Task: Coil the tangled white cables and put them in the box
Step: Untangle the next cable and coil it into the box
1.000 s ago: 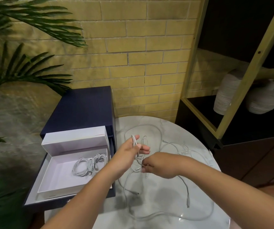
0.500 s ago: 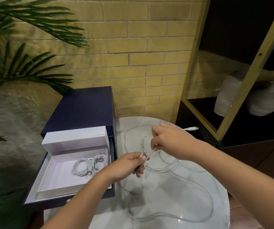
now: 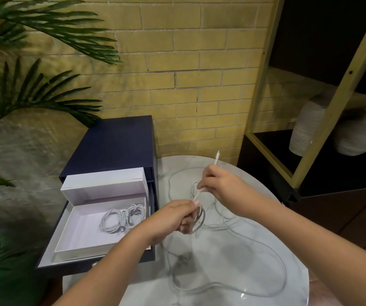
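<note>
Already lying in the box (image 3: 102, 188): one finished coil (image 3: 122, 219). Just right of the box, gripping a few small loops of white cable (image 3: 201, 218) in the left hand (image 3: 177, 217), fingers curled round them. Further right of the box and slightly beyond it, pinching the same cable near its plug (image 3: 217, 156) with the right hand (image 3: 219, 186). Half a second ago, pointed that plug sideways, away from the box; has swung it upright since, with loops now showing under the left fingers. Probably mid-coil, with wrapping well begun. Leaves most of the loose cable (image 3: 285, 269) sprawled over the surface (image 3: 233, 257) right of the box, so plenty left to wind.
</note>
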`<action>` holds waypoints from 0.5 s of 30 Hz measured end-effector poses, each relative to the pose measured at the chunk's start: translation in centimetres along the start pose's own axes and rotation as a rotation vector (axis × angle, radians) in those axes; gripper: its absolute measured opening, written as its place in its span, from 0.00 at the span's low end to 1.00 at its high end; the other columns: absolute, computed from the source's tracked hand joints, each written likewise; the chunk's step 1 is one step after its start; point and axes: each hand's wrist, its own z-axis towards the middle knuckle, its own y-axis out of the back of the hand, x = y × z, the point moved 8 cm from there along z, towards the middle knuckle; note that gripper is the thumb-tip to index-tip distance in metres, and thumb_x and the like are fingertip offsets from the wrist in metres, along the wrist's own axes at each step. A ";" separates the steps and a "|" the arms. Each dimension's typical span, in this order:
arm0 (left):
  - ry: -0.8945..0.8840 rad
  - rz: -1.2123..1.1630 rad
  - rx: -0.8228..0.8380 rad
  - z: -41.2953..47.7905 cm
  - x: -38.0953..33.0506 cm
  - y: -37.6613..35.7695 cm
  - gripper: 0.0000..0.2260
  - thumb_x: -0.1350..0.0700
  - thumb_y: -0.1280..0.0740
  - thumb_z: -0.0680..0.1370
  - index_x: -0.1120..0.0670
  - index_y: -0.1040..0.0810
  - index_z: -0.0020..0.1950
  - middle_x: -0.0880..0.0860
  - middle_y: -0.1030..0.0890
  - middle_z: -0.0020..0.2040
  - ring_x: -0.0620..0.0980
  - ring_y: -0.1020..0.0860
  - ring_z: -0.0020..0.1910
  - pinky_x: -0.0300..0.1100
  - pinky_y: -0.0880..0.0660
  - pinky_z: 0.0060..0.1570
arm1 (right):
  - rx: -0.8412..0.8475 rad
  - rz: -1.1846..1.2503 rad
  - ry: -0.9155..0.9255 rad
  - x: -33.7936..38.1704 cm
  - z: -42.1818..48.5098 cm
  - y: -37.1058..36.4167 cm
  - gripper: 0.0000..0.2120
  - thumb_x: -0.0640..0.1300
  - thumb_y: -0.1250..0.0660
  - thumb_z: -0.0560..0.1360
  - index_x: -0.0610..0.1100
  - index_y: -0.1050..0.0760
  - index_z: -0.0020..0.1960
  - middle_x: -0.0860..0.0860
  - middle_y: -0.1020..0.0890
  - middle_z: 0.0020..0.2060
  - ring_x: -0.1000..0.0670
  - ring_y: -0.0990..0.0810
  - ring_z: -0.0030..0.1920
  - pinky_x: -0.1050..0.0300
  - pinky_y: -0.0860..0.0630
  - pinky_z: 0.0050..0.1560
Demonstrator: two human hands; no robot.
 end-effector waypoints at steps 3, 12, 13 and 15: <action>0.008 -0.106 -0.060 -0.1 -0.1 0.4 0.18 0.49 0.44 0.83 0.52 0.36 0.33 0.48 0.41 0.25 0.46 0.43 0.24 0.40 0.32 0.36 | -0.006 0.335 -0.166 -1.1 -0.5 -0.7 0.06 0.42 0.34 0.78 0.42 0.22 0.54 0.50 0.20 0.49 0.53 0.21 0.49 0.63 0.27 0.51; 0.025 -0.297 -0.119 0.3 0.0 1.0 0.21 0.47 0.45 0.83 0.52 0.35 0.30 0.48 0.40 0.23 0.45 0.43 0.21 0.41 0.31 0.34 | 0.251 0.900 -0.391 -0.7 -2.5 -5.1 0.13 0.40 0.30 0.75 0.42 0.22 0.59 0.47 0.17 0.53 0.51 0.19 0.54 0.58 0.24 0.58; 0.024 -0.290 -0.113 0.4 0.1 0.9 0.21 0.47 0.45 0.83 0.52 0.35 0.30 0.48 0.40 0.24 0.45 0.42 0.21 0.41 0.31 0.35 | 0.240 0.908 -0.402 -0.6 -2.4 -5.3 0.12 0.38 0.31 0.75 0.41 0.22 0.58 0.47 0.17 0.51 0.52 0.18 0.52 0.60 0.23 0.55; 0.012 -0.277 -0.113 0.4 0.1 1.0 0.21 0.47 0.45 0.83 0.53 0.34 0.32 0.48 0.39 0.24 0.46 0.42 0.22 0.41 0.30 0.36 | 0.231 0.933 -0.429 -0.6 -2.5 -5.6 0.09 0.35 0.33 0.75 0.42 0.21 0.54 0.51 0.18 0.44 0.55 0.20 0.45 0.62 0.26 0.48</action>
